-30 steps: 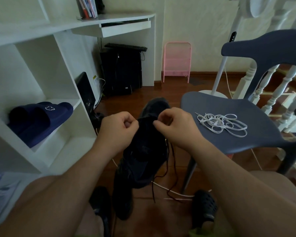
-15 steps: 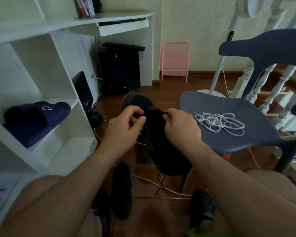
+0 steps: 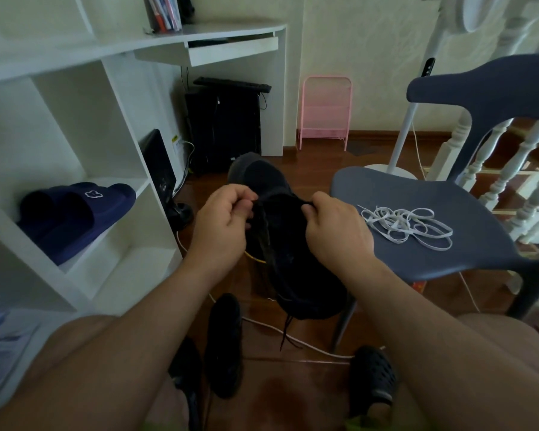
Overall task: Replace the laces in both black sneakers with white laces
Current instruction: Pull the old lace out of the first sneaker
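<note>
Black sneaker (image 3: 287, 244) (white laces (image 3: 408, 225))

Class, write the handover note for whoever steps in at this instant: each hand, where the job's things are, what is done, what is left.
Left hand pinches the black lace at the held sneaker; right hand grips its other edge.
Second sneaker lies on the floor by the feet.
White laces lie tangled on the blue chair seat, untouched.
Done: black lace loosened, an end dangling below.
Left: finish unlacing, thread white, repeat on the second shoe.
</note>
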Motion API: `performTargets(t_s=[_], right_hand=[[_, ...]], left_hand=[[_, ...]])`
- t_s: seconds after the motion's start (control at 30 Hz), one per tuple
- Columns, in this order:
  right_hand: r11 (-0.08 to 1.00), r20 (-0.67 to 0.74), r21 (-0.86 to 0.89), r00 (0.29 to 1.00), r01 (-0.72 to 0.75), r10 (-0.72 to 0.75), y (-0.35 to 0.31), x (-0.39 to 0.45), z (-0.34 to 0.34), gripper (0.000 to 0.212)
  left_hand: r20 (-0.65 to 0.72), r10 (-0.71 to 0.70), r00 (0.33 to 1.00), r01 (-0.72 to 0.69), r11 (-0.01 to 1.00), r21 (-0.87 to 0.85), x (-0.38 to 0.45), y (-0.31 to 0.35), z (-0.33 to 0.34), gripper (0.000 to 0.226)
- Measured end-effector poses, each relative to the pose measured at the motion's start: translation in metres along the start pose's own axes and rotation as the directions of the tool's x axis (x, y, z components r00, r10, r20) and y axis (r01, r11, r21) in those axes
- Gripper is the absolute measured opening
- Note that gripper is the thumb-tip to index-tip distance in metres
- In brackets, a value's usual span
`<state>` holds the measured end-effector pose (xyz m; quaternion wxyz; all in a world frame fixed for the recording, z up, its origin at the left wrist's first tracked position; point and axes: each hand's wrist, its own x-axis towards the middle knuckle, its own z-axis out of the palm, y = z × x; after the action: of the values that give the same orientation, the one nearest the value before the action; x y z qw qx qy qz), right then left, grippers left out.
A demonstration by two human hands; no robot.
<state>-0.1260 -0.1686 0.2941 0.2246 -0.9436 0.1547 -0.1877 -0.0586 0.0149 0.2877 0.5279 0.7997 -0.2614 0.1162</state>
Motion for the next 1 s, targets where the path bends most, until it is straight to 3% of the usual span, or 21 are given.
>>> performTargets(t_s=[0.1, 0.2, 0.23, 0.27, 0.33, 0.43, 0.47, 0.5, 0.57, 0.6, 0.67, 0.7, 0.77, 0.83, 1.0], right_hand=[[0.997, 0.041, -0.021, 0.997, -0.072, 0.072, 0.016, 0.010, 0.008, 0.028], [0.991, 0.058, -0.023, 0.990, -0.128, 0.130, 0.034, 0.017, 0.013, 0.026], [0.988, 0.067, -0.011, 0.985, -0.156, 0.156, 0.040, 0.019, 0.013, 0.025], [0.983, 0.086, 0.008, 0.979, -0.186, 0.184, 0.045, 0.020, 0.012, 0.024], [0.975, 0.124, 0.022, 0.968, -0.223, 0.219, 0.055, 0.020, 0.011, 0.022], [0.979, 0.149, 0.006, 0.969, -0.202, 0.199, 0.059, 0.016, 0.012, 0.020], [0.983, 0.147, 0.007, 0.973, -0.181, 0.178, 0.057, 0.014, 0.013, 0.021], [0.987, 0.138, 0.009, 0.977, -0.163, 0.160, 0.054, 0.013, 0.014, 0.021], [0.990, 0.117, 0.018, 0.984, -0.140, 0.137, 0.047, 0.011, 0.016, 0.023], [0.991, 0.109, 0.023, 0.986, -0.133, 0.129, 0.044, 0.011, 0.016, 0.025], [0.992, 0.100, 0.032, 0.988, -0.126, 0.122, 0.038, 0.009, 0.015, 0.029], [0.991, 0.095, 0.041, 0.988, -0.125, 0.121, 0.036, 0.008, 0.015, 0.030], [0.991, 0.084, 0.064, 0.990, -0.119, 0.114, 0.031, 0.006, 0.014, 0.032], [0.990, 0.080, 0.087, 0.992, -0.107, 0.100, 0.027, 0.005, 0.013, 0.033], [0.994, 0.058, 0.105, 0.998, -0.042, 0.036, 0.019, 0.003, 0.013, 0.035]], left_hand=[[0.064, -0.211, 0.975, 0.218, 0.882, -0.417, 0.006, 0.001, -0.008, 0.029], [-0.014, -0.361, 0.933, 0.303, 0.804, -0.511, 0.019, 0.003, -0.027, 0.029], [-0.108, -0.445, 0.889, 0.329, 0.784, -0.526, 0.028, -0.010, -0.040, 0.030], [-0.223, -0.573, 0.789, 0.359, 0.724, -0.590, 0.039, -0.031, -0.066, 0.030], [-0.375, -0.670, 0.640, 0.367, 0.696, -0.617, 0.058, -0.093, -0.115, 0.018], [-0.486, -0.687, 0.540, 0.234, 0.677, -0.698, 0.062, -0.110, -0.139, 0.017], [-0.456, -0.686, 0.568, 0.192, 0.649, -0.736, 0.056, -0.079, -0.123, 0.023], [-0.431, -0.637, 0.639, 0.159, 0.657, -0.737, 0.049, -0.052, -0.109, 0.026], [-0.301, -0.504, 0.810, 0.225, 0.740, -0.634, 0.037, -0.018, -0.078, 0.021], [-0.231, -0.419, 0.878, 0.265, 0.828, -0.494, 0.032, -0.016, -0.069, 0.016], [-0.102, -0.207, 0.973, 0.201, 0.977, -0.068, 0.020, -0.009, -0.052, 0.011], [-0.005, -0.128, 0.992, 0.127, 0.978, 0.168, 0.016, -0.013, -0.043, 0.020], [0.157, -0.042, 0.987, -0.033, 0.895, 0.446, 0.005, -0.005, -0.023, 0.038], [0.234, -0.057, 0.970, -0.070, 0.863, 0.501, 0.001, -0.005, -0.007, 0.039], [0.198, -0.251, 0.948, 0.146, 0.891, 0.429, 0.002, -0.016, 0.011, 0.046]])
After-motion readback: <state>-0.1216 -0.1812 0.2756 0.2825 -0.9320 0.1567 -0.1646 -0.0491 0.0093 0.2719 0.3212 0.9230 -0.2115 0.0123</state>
